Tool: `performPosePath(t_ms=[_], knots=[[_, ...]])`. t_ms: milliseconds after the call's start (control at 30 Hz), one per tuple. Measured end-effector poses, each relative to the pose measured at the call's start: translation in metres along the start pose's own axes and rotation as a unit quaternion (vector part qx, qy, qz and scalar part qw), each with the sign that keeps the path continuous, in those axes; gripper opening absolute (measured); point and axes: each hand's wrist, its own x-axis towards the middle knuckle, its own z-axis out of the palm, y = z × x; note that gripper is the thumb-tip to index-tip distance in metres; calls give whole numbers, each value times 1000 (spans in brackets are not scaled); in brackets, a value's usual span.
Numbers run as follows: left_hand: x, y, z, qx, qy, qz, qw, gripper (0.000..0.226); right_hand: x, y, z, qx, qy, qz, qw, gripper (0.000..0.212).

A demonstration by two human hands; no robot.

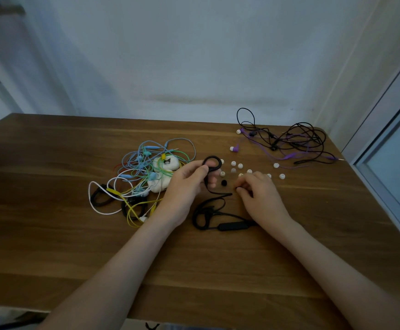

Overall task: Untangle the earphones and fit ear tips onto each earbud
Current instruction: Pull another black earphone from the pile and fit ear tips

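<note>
My left hand (189, 179) grips a black ear-hook earbud (212, 163) and holds it just above the wooden table (51, 234). Its black cable (208, 210) runs down to a coil and an inline remote (233, 226) near my right wrist. My right hand (258, 191) rests on the table with its fingertips curled down among the ear tips; what they pinch is hidden. Several white ear tips (233, 163) lie scattered beyond both hands. One black ear tip (223, 182) sits between the hands.
A tangle of blue, green, yellow, white and black earphones (141, 172) lies left of my left hand, around a white case (164, 172). Purple and black earphones (289, 141) sprawl at the back right. A wall stands behind; a window frame (385, 151) borders the right.
</note>
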Motion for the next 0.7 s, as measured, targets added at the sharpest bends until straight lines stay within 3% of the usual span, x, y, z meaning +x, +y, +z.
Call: performPosePath(t_ms=[300,500,700], knots=[[-3,6,-1,-57,23,-5,998,34,0,-1,-3,39,4,27,999,11],[-3,5,1,14,-17,-40,999,35,0,1,-3,45,0,22,999,10],[-1,3,-1,-33,30,-20,999,34,0,1,-2,10,-27,6,1000,16]])
